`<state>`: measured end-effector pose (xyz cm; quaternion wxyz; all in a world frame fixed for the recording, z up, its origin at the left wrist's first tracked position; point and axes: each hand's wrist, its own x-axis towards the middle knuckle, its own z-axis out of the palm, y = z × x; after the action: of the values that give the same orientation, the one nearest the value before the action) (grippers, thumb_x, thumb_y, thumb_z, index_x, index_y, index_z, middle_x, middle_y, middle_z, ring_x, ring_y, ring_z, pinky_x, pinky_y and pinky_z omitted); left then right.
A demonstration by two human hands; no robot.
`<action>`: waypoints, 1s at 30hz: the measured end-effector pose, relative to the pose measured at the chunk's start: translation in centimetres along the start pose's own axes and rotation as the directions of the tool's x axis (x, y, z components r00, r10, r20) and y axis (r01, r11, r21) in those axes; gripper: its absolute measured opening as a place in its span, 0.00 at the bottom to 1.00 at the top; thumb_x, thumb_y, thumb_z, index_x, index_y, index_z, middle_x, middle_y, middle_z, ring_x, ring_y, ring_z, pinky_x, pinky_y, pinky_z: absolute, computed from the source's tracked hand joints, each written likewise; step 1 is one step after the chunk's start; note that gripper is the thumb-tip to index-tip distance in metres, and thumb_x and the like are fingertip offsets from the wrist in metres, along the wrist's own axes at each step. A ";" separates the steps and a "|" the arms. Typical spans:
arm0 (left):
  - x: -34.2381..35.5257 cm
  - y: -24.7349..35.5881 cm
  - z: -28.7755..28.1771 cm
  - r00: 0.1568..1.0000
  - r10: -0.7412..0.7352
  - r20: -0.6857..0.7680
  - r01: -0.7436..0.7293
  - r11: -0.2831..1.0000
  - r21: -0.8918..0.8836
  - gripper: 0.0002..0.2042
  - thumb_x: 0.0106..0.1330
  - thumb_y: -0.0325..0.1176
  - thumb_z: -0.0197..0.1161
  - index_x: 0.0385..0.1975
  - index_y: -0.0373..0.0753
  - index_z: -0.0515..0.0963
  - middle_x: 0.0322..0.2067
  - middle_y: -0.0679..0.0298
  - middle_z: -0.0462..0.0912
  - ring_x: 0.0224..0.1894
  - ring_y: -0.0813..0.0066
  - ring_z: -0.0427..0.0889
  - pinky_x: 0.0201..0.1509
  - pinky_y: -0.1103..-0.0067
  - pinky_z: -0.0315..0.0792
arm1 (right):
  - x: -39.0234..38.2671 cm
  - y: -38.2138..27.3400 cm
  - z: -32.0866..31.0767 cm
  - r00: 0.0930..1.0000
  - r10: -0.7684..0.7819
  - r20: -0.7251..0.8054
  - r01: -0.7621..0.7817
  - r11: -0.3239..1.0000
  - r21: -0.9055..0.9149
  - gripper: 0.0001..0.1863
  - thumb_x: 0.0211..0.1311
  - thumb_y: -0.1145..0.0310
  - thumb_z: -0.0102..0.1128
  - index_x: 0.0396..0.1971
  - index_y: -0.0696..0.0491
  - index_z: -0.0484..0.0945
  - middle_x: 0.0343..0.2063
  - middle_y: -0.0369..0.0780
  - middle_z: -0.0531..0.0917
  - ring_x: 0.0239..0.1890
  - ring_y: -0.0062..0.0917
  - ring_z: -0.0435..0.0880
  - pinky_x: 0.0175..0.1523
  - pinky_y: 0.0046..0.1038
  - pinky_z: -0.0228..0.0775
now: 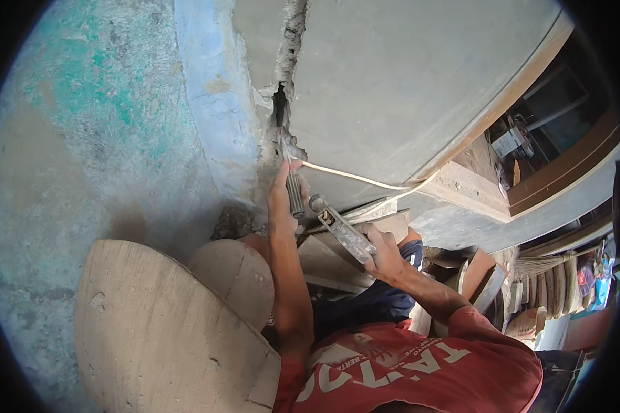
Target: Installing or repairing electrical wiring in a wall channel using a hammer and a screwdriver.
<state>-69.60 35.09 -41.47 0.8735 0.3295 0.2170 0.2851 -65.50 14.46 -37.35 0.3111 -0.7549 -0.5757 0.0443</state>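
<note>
My left hand (pixel 280 196) grips a chisel (pixel 295 197) by its ribbed grey handle. The chisel's blade points up into a rough crack (pixel 280 113) that runs down the wall. To the right and slightly lower, my right hand (pixel 384 251) is closed around a dusty grey hammer (pixel 348 237). Its rounded striking end sits close to the butt of the chisel, apart from it. A thin cream cable (pixel 355 177) passes by my left fingers and runs right across the wall.
Smooth grey plaster (pixel 393 82) covers the wall right of the crack; worn blue-green paint (pixel 110 76) is on the left. A large curved wooden board (pixel 151 330) stands at lower left. Wooden pieces (pixel 337 258) lie below my hands. A window ledge (pixel 472 189) juts out at right.
</note>
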 end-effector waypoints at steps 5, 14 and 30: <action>-0.7 0.1 2.2 0.980 0.200 -0.010 -0.200 0.972 -0.123 0.13 0.65 0.42 0.44 0.32 0.38 0.70 0.07 0.68 0.64 0.07 0.79 0.62 0.09 0.83 0.52 | -1.9 2.7 1.0 0.990 -0.125 -0.068 0.129 0.990 0.063 0.27 0.38 0.74 0.65 0.42 0.59 0.63 0.33 0.48 0.78 0.31 0.42 0.79 0.34 0.33 0.73; 0.0 2.5 2.6 0.993 0.120 -0.016 -0.120 0.959 -0.259 0.12 0.64 0.42 0.46 0.32 0.41 0.68 0.09 0.70 0.62 0.08 0.80 0.58 0.13 0.83 0.52 | 0.5 -1.0 -0.6 0.825 -0.513 -0.235 0.498 0.858 -0.125 0.25 0.41 0.61 0.65 0.35 0.59 0.65 0.24 0.42 0.75 0.20 0.32 0.77 0.22 0.27 0.69; 0.9 4.0 2.1 0.984 0.055 0.170 0.020 0.912 -0.409 0.10 0.63 0.40 0.48 0.31 0.40 0.67 0.07 0.67 0.60 0.07 0.79 0.58 0.10 0.83 0.51 | 2.4 -5.0 -3.0 0.664 -0.738 -0.120 0.721 0.675 -0.159 0.15 0.37 0.71 0.54 0.29 0.58 0.66 0.17 0.39 0.71 0.13 0.22 0.67 0.13 0.21 0.54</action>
<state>-69.14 37.18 -37.39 0.9364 0.1655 0.0706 0.3015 -67.67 16.12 -31.64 0.3144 -0.4763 -0.8015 -0.1783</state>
